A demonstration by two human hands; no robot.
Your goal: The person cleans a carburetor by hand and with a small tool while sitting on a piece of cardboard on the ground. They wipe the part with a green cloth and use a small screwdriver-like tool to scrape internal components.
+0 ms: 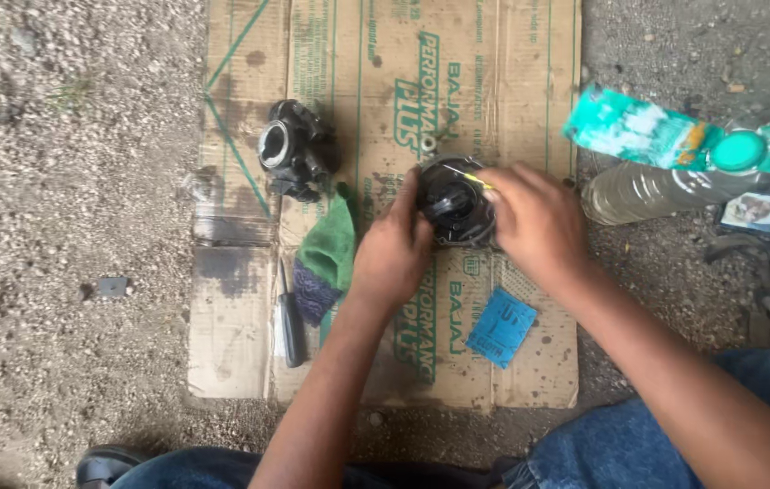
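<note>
My left hand [391, 249] grips the left side of a round black engine part [454, 210] that rests on a flattened cardboard sheet [530, 81]. My right hand [534, 222] covers its right side and pinches a thin yellow tool [468, 177] whose tip points into the part. A black carburetor body [293, 149] lies to the left of my hands, apart from them.
A green and purple rag [326, 258] and a dark-handled screwdriver [291, 317] lie left of my left arm. A blue packet [502, 326] sits below my hands. A clear plastic bottle [652, 190] and a teal pouch [666, 136] lie on the gravel at right.
</note>
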